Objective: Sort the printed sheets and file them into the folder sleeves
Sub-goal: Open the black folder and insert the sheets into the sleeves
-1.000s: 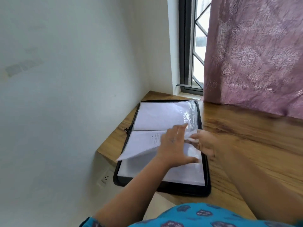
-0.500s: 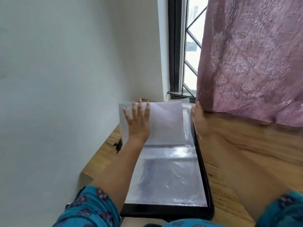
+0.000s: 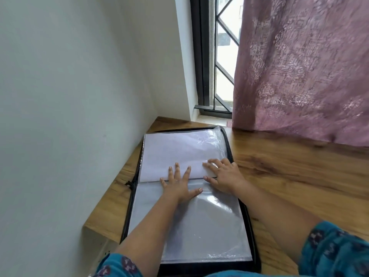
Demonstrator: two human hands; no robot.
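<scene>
With the zip folder open on the wooden desk, her left hand presses flat, fingers spread, and the right hand lies flat on the filed sheet; smoothing outward should seat it.

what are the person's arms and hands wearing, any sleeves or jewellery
Both forearms are bare. The left sleeve and right sleeve are teal fabric with a small dark floral print. No rings, watch or bracelets show on the left hand or right hand.

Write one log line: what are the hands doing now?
left hand: flat on folder fold | right hand: flat on far sleeve | near sleeve: empty
</scene>
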